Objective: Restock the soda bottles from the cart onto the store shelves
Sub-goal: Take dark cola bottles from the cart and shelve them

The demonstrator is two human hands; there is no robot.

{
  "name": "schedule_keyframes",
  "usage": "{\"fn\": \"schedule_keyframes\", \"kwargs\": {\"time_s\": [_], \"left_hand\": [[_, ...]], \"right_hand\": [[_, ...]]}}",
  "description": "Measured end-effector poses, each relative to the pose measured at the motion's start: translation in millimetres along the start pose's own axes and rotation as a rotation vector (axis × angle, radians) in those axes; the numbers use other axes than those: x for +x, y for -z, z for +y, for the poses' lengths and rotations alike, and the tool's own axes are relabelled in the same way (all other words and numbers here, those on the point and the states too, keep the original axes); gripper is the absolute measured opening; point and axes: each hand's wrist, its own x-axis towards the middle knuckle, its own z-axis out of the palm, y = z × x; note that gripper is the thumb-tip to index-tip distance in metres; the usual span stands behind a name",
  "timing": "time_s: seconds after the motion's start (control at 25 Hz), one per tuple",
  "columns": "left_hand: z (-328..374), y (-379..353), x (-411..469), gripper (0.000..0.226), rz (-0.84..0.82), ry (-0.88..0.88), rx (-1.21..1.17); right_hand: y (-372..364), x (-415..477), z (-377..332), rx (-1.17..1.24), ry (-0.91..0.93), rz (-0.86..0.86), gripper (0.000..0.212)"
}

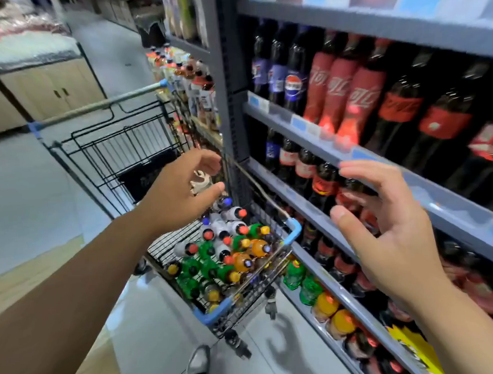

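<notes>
Left grip (pixel 180 189) over cart (pixel 296 230), right grip (pixel 388 231) near shelves (pixel 373 23).

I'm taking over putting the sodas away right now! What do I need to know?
Left hand: open, holds nothing, above the cart.
Right hand: open, holds nothing, in front of the shelves.
Cart bottles: a pile of green, orange and white ones at the cart's near end.
Done: cannot tell; the shelves hold many cola bottles.
Left: pick up the cart bottles and shelve them.
</notes>
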Motion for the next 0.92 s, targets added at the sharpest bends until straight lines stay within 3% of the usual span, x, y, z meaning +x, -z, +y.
{"fn": "schedule_keyframes", "kwargs": {"time_s": [0.48, 0.68, 0.92], "left_hand": [[-300.7, 40.4, 29.3, 0.044, -0.156, 0.105, -0.015], [-368.3, 16.8, 56.1, 0.043, -0.202, 0.125, 0.01], [-407.7, -25.5, 64.3, 0.041, -0.155, 0.212, -0.096]], "right_hand": [[-302.1, 47.5, 74.7, 0.104, -0.231, 0.094, 0.033], [-353.9, 45.5, 104.3, 0.028, -0.347, 0.174, 0.033], [-366.3, 44.5, 144.3, -0.01, -0.526, 0.193, 0.033]]}}
